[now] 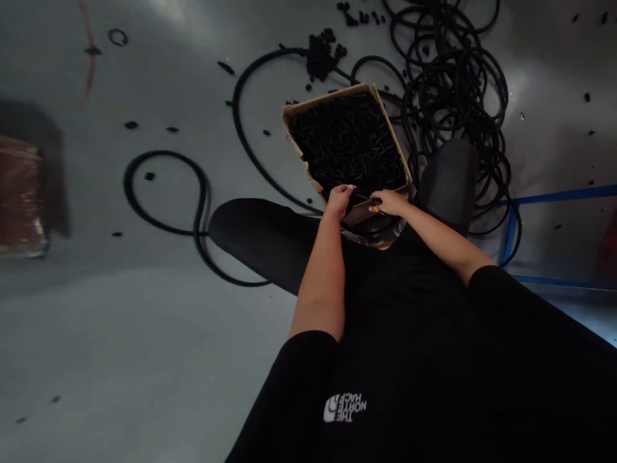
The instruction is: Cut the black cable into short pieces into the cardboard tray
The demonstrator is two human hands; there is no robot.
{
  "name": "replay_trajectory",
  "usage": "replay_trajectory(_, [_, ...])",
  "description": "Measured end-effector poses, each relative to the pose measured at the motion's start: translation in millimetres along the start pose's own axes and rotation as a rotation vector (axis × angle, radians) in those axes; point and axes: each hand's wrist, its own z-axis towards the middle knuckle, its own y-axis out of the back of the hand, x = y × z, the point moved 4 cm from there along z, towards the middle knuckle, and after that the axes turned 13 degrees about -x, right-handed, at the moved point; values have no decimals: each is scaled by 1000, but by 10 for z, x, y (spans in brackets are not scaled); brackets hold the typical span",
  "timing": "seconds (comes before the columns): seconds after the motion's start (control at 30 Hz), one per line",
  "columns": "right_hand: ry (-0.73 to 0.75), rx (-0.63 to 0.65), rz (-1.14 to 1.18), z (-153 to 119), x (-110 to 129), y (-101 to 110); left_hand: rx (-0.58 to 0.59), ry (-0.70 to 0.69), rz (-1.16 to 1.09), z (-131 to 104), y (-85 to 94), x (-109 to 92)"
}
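Working at the near edge of an open cardboard box (pixel 390 132), both hands sit at about 5 to 6 o'clock on it. Right hand (pixel 389 202) is wrapped round an orange-handled tool (pixel 375 208), type too small to tell. Left hand (pixel 340 200) is just beside it, fingers drawn together; can't tell what they pinch. Box stands between the legs, tilted in view, filled with short black pieces (pixel 344 138). Left leg (pixel 260 231) at 8 o'clock of the box, right knee (pixel 448 170) at 3. Tangled black tubing (pixel 463 90) at 2 o'clock, small dark clump (pixel 319 58) at 11, looped tube (pixel 128 186) at 9. Blue tape (pixel 569 194) on the floor at 4 o'clock.
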Motion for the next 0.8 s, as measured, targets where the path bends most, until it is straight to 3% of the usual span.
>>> replay_trajectory(0.1, [0, -8, 13, -3, 17, -29, -18, 167, -96, -21, 13, -9])
replay_trajectory(0.27, [-23, -21, 15, 8, 5, -2, 6, 206, -122, -24, 88, -94])
replay_trajectory(0.33, [-49, -32, 18, 11, -4, 28, -5, 165, -58, -53, 85, -118])
replay_trajectory(0.47, [-97, -70, 95, 37, -46, 60, 106, 50, 50, -145, -25, -157])
replay_trajectory(0.8, [-67, -33, 131, 147, -133, -61, 212, -90, 176, -194, -123, -156])
